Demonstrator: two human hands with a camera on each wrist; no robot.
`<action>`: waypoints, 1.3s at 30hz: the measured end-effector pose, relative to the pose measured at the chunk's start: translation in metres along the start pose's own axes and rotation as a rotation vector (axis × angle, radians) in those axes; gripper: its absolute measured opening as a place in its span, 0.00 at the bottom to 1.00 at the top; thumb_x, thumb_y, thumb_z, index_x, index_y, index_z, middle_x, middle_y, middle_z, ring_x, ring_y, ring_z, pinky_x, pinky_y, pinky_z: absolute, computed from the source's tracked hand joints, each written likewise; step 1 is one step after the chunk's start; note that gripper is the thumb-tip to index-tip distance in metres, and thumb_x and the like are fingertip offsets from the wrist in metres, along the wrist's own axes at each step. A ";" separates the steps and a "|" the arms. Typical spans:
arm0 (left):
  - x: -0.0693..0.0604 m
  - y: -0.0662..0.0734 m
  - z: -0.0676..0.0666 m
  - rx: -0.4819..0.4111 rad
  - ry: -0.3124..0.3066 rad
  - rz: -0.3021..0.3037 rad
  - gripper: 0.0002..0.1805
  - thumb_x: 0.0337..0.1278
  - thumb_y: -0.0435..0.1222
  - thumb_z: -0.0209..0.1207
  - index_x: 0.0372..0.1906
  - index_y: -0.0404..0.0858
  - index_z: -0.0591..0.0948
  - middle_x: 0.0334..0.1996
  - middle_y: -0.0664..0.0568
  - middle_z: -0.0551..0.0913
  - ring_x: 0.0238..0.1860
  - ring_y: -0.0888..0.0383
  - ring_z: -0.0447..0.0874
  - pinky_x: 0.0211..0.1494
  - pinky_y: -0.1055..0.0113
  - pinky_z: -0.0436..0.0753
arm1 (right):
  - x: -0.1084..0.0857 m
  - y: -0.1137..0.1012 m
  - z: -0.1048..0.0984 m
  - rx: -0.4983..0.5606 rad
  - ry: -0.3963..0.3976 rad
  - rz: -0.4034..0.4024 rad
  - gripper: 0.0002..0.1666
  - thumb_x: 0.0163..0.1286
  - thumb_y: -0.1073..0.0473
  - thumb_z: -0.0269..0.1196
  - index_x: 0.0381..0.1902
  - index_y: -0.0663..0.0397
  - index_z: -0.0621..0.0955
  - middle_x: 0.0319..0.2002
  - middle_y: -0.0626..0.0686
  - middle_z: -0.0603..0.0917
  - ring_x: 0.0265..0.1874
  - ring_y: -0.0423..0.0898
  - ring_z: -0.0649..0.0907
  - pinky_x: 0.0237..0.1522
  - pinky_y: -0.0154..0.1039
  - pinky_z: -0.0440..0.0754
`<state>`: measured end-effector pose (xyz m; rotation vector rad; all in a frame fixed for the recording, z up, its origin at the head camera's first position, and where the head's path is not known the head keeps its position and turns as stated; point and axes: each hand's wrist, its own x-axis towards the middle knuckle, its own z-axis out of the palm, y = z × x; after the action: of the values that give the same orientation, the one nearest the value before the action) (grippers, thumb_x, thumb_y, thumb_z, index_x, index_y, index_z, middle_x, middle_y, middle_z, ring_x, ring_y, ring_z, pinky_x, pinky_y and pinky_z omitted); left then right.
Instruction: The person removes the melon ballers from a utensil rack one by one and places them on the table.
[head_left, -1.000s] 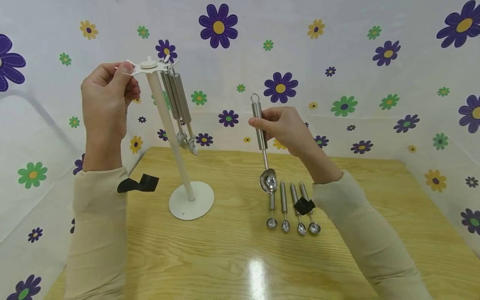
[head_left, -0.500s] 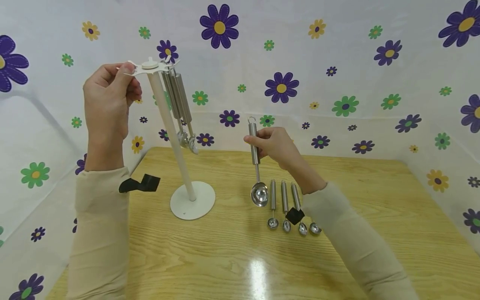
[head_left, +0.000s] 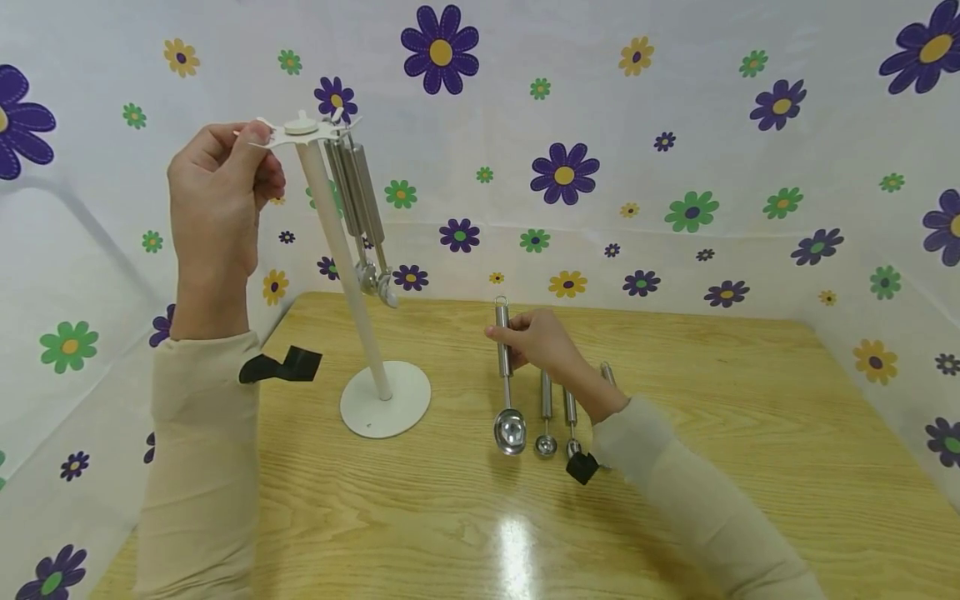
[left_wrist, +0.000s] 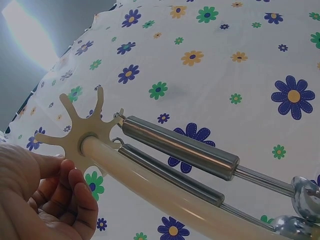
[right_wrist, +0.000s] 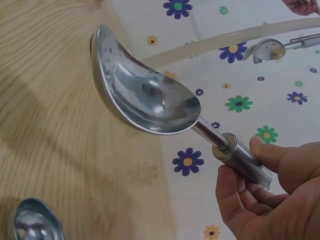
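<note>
Evidently, the work looked partway through. Nearest you, your right hand (head_left: 543, 342) pinched the handle of the large scoop (head_left: 510, 431), its bowl toward six o'clock, low over the surface (head_left: 420, 517) or touching it; you could not tell which. So that piece was not yet let go. At its three o'clock, at least three small spoons (head_left: 546, 447) already lay in a row, partly hidden by your forearm (head_left: 697, 492). Farther off, at ten o'clock from the scoop, rose the white stand (head_left: 335, 242), and your left hand (head_left: 217, 192) pinched the edge of its star-shaped top (head_left: 301, 128). At least two utensils (head_left: 368, 196) hung there, on the pole's three-o'clock side. A flowered cloth (head_left: 705, 150) backed everything.

Of the views, the right wrist's showed the scoop's deep hollow, while only the head view gave the ring (head_left: 501, 300) at its handle's end. The left wrist's parted the two hanging handles, which overlapped from your head, and showed other arms (left_wrist: 72, 112), toward nine, eleven and twelve o'clock, bearing no utensil.
</note>
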<state>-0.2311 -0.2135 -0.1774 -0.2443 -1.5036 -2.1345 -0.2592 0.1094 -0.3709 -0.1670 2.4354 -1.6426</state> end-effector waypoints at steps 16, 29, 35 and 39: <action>0.000 0.000 -0.002 0.013 0.004 -0.010 0.11 0.66 0.37 0.68 0.46 0.33 0.84 0.31 0.45 0.80 0.28 0.56 0.77 0.35 0.74 0.83 | -0.004 0.017 0.011 0.017 -0.015 0.010 0.21 0.73 0.51 0.69 0.43 0.69 0.85 0.30 0.57 0.86 0.24 0.46 0.87 0.38 0.46 0.90; 0.001 0.000 -0.001 0.021 0.007 -0.010 0.12 0.67 0.37 0.67 0.48 0.34 0.84 0.30 0.45 0.79 0.28 0.55 0.77 0.35 0.74 0.83 | -0.011 0.026 -0.009 -0.031 -0.013 0.025 0.25 0.74 0.47 0.67 0.45 0.68 0.83 0.34 0.56 0.85 0.29 0.47 0.87 0.43 0.48 0.88; 0.001 0.000 0.000 0.031 0.011 -0.015 0.12 0.67 0.38 0.67 0.48 0.34 0.84 0.30 0.46 0.79 0.28 0.55 0.76 0.35 0.74 0.83 | -0.017 0.033 -0.027 -0.041 0.011 0.055 0.26 0.75 0.48 0.67 0.48 0.71 0.82 0.36 0.55 0.84 0.30 0.46 0.86 0.47 0.51 0.88; 0.001 0.000 -0.002 0.029 0.018 -0.019 0.12 0.66 0.38 0.68 0.48 0.34 0.84 0.31 0.46 0.79 0.28 0.55 0.76 0.35 0.73 0.83 | -0.022 0.039 -0.043 -0.068 0.025 0.080 0.27 0.75 0.47 0.66 0.48 0.71 0.82 0.34 0.54 0.83 0.29 0.46 0.86 0.48 0.52 0.87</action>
<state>-0.2313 -0.2152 -0.1774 -0.2008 -1.5320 -2.1227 -0.2472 0.1676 -0.3895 -0.0592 2.4843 -1.5387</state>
